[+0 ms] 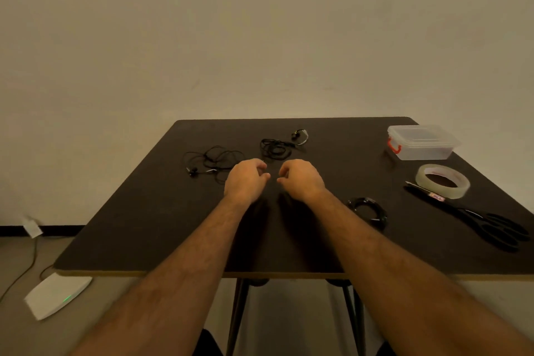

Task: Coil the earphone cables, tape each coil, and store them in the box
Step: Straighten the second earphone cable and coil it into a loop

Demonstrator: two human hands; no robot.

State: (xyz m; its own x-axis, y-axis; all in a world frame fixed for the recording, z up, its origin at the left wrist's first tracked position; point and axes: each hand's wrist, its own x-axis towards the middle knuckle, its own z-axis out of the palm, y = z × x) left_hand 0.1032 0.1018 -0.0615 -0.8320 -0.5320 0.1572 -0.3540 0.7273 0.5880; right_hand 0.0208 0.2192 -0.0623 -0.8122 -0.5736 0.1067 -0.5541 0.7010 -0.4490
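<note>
Hovering left hand and right hand, fingers loosely curled, empty, near tangled earphones

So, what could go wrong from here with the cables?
The two loose earphone cables lie close together, so lifting one may drag or tangle the other. The box appears closed, so it must be opened first. The scissors lie near the table edge and might get knocked off.

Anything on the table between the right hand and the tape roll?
Yes: in the head view a coiled black cable lies on the table between the right hand and the tape roll, nearer the camera.
</note>
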